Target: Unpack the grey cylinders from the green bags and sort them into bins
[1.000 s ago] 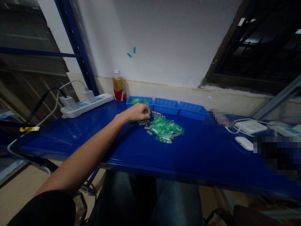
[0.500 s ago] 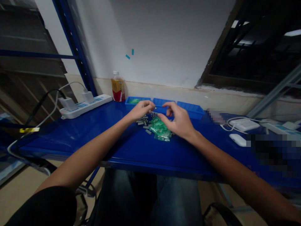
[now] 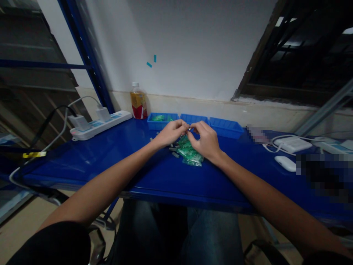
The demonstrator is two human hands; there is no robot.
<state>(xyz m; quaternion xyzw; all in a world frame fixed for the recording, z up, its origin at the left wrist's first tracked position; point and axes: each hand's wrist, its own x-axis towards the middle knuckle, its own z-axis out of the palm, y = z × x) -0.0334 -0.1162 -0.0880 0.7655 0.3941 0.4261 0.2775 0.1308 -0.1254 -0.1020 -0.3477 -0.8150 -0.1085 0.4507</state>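
Note:
My left hand and my right hand meet above the table, fingertips pinched together. Between them is a small shiny piece, too small to name and partly covered by the fingers. Just below lies a heap of small clear-and-green plastic bags, partly hidden by my right hand. Several small grey metal-looking pieces are scattered at the heap's left side, some of them behind my left hand.
Three blue bins stand along the wall; the left bin holds green bags. A drink bottle and a white power strip are to the left. On the right lie a white case, an adapter and cables.
My right hand has closed from a spread pose and come together with my left hand at the small piece. My left hand has shifted slightly right.

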